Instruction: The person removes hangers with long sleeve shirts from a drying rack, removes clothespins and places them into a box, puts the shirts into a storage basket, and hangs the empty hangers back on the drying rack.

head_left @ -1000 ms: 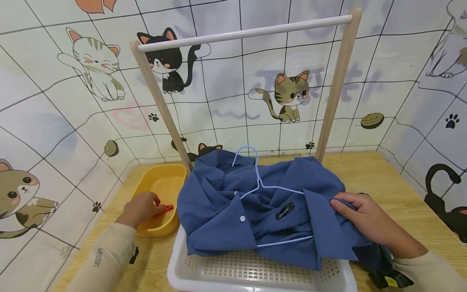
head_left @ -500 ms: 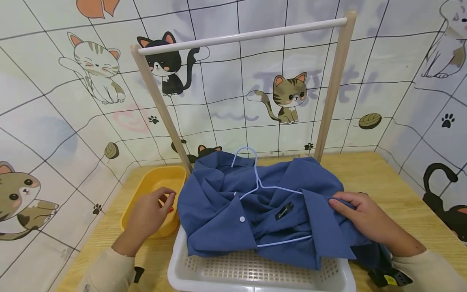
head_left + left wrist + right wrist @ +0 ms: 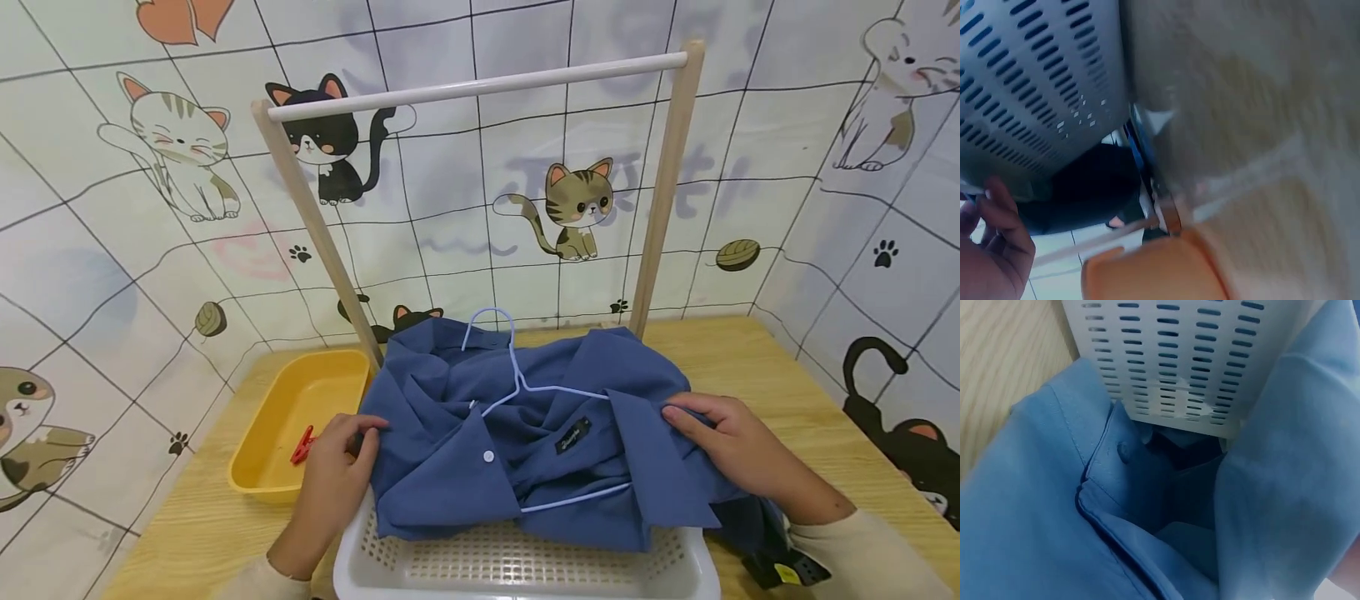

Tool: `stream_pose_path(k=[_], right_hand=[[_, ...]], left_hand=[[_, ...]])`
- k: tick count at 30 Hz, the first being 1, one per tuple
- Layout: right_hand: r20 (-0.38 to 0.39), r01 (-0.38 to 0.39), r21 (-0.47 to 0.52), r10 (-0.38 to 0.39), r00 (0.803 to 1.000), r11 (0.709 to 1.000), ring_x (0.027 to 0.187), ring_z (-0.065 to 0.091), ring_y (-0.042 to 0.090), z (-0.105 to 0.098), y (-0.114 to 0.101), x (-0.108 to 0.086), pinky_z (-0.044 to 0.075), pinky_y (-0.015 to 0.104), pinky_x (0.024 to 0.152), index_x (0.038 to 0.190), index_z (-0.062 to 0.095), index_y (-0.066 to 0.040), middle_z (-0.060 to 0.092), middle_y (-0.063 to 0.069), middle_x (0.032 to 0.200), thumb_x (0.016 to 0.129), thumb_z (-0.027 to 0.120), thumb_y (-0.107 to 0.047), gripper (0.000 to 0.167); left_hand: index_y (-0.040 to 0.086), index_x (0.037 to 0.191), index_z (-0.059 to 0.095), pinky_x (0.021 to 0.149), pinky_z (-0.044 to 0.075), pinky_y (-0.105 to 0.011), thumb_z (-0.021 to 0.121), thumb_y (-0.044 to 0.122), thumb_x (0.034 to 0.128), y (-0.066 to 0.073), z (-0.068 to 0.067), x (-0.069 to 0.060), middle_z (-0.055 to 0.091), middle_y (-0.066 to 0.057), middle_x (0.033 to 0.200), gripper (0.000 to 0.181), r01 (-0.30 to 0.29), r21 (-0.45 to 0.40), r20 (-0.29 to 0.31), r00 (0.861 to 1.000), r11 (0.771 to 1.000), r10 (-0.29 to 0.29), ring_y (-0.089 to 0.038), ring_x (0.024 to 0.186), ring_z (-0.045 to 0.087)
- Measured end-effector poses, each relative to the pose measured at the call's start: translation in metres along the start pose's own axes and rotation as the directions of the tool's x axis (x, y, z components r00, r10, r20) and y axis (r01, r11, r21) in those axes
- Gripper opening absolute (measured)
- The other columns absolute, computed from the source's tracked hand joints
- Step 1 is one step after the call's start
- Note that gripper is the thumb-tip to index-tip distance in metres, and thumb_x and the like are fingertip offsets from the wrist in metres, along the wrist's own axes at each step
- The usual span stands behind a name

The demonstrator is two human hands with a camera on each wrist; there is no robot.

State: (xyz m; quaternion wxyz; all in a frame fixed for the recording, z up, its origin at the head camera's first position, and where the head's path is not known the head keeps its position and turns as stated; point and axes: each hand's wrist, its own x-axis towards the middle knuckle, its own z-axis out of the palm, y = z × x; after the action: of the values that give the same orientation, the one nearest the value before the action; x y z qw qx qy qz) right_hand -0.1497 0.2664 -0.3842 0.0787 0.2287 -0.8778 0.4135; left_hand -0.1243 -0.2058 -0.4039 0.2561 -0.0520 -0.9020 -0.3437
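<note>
Looks like I'm at the shirt-settling stage: right hand [image 3: 738,442] pinching the blue shirt [image 3: 450,492] over the basket [image 3: 347,567], left hand [image 3: 337,475] touching, can't tell if gripping. Next probably needs even tension.

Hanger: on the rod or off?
Off. In the head view, the hanger sits in the blue shirt, its hook well below the white rod and looped over nothing.

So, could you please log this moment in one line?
left hand: touches blue shirt; right hand: grips blue shirt; hanger: partly inside; clip: in tray
</note>
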Motion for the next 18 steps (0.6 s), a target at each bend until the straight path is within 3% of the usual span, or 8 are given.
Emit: stream_pose_path(k=[5,11,18], right_hand=[[-0.058,-0.051,-0.051,0.048,0.997,0.997,0.1,0.056,-0.013,-0.007,0.003,0.0,0.044,0.007,0.08,0.11,0.071,-0.014,0.065,-0.018,0.106,0.102,0.055,-0.013,0.018],[-0.085,-0.061,-0.012,0.06,0.995,0.998,0.103,0.055,-0.017,-0.019,0.013,-0.004,0.044,0.005,0.08,0.114,0.071,-0.005,0.063,-0.029,0.11,0.102,0.055,-0.011,0.021],[-0.1,-0.056,0.048,0.061,0.993,0.997,0.105,0.056,-0.017,-0.027,0.023,-0.003,0.045,0.004,0.082,0.117,0.068,0.001,0.063,-0.029,0.111,0.103,0.052,-0.006,0.023]], left_hand=[[0.019,0.098,0.074,0.064,0.045,-0.021,0.061,0.008,0.0953,0.009,0.01,0.002,0.06,0.002,0.09,0.018,0.047,-0.015,0.033,0.998,0.999,-0.047,-0.01,0.075,0.05],[0.018,0.099,0.073,0.066,0.046,-0.023,0.06,0.009,0.0958,0.021,0.021,0.006,0.061,-0.001,0.094,0.016,0.091,-0.048,0.061,0.994,0.995,-0.088,-0.013,0.077,0.051],[0.019,0.1,0.073,0.068,0.047,-0.024,0.06,0.012,0.0977,0.025,0.027,0.007,0.061,0.0,0.097,0.015,0.105,-0.072,0.051,0.994,0.992,-0.102,-0.012,0.078,0.053]])
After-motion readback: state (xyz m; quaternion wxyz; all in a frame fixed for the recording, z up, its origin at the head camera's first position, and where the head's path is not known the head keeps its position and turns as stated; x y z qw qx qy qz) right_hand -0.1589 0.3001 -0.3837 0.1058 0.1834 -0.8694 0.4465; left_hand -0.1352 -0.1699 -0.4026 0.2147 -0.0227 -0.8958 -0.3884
